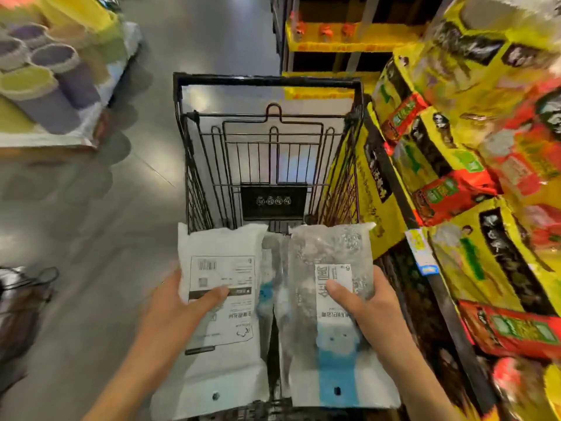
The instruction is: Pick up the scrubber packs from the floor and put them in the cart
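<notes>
I hold two scrubber packs side by side over the near end of a black wire cart. My left hand grips a white pack with a printed label and barcode, thumb on top. My right hand grips a clear pack with a white and blue label, thumb on its face. Both packs lie flat, long ends pointing away from me. Between them, lower down, a third pack with blue print shows partly. The cart basket further ahead looks bare, with a black plate at its far end.
Shelves with yellow and red packaged goods stand close along the cart's right side. A low display with purple and green rolls sits at the left back. Grey floor runs along the left. A dark bag lies at the left edge.
</notes>
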Tool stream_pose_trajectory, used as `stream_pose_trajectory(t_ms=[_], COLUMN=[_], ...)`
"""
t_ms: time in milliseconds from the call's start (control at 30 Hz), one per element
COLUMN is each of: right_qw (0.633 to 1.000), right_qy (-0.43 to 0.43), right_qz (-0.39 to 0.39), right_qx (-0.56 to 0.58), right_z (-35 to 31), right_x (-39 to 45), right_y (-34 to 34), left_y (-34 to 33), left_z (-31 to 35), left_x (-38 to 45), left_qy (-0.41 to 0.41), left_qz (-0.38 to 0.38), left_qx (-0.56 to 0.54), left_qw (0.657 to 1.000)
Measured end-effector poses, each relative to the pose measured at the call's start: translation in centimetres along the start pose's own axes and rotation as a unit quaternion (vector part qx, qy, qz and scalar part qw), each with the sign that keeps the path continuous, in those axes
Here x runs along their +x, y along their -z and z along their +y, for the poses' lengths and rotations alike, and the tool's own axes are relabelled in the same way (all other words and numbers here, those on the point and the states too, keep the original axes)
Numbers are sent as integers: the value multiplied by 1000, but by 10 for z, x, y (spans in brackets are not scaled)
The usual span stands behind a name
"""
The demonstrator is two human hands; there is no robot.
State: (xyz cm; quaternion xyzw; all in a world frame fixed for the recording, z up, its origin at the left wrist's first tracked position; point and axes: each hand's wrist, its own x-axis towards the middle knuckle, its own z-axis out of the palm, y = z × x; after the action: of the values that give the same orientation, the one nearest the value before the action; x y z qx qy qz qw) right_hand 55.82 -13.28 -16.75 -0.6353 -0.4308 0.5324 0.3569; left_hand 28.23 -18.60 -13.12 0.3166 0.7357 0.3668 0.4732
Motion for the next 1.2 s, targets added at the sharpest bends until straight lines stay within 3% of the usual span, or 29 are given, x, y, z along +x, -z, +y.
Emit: stream_pose_trajectory(t_ms=[100, 233, 367, 467, 633, 767, 900, 1067, 1200], right_qw=[999, 996, 987, 981, 977, 971, 966, 957, 950], right_qy=[-30, -82, -112, -147, -173, -194, -211, -229, -214], right_qz=[-36, -22, -47, -61, -46, -41, -29, -6, 5], right_qx=[-18, -40, -104, -112, -115, -132, -149, -176, -227], right_z=[47, 122, 194, 234, 281, 298, 309, 321, 328], right_x=[42, 86, 109, 115, 119, 117, 117, 117, 114], right_y=[-16, -37, -52, -65, -72, -70, -69, -66, -69], left_y=[-30, -65, -102, -122, -147, -172, -190, -196, -187], left_z=[-32, -84, -135, -169, -220, -253, -270, -300, -323], left_x=[37, 81, 110, 126, 140, 142, 144, 138, 126], left_qy=[0, 22, 27, 29, 71, 63, 28, -47, -42], left_qz=[23, 46, 37, 35, 54, 27, 14, -11, -48], left_qx=[75, 220, 437, 511, 555, 555, 507, 550, 532], left_qw=[997, 974, 898, 858, 827, 829, 861, 834, 844])
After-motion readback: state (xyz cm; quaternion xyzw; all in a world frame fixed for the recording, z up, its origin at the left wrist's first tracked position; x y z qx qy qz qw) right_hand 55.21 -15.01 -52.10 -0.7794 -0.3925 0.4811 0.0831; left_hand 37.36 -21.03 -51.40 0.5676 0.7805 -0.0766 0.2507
